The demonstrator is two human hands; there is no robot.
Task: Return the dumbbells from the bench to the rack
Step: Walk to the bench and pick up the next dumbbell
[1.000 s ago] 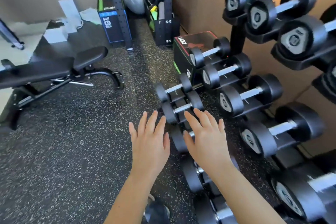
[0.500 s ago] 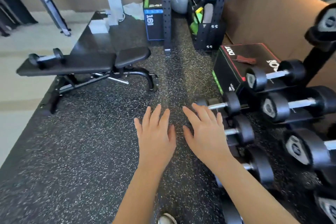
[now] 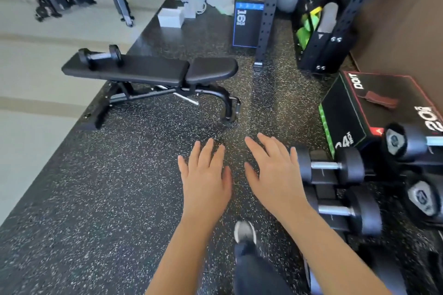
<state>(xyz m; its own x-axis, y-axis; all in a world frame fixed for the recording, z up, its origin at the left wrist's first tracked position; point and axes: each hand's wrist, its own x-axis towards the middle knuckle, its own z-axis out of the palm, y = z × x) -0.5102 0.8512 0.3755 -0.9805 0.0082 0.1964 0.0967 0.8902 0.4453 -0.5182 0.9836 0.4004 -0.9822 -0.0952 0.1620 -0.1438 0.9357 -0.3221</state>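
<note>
Nearest, the left grip (image 3: 206, 179) and right grip (image 3: 273, 175) hover flat, fingers straight and holding nothing, above open speckled floor (image 3: 107, 199) short of the surface (image 3: 153, 69). Right of the surface, racked dumbbells (image 3: 333, 166) are cut off by the frame edge. One dumbbell (image 3: 100, 56) lies on the surface's far-left end.
</note>
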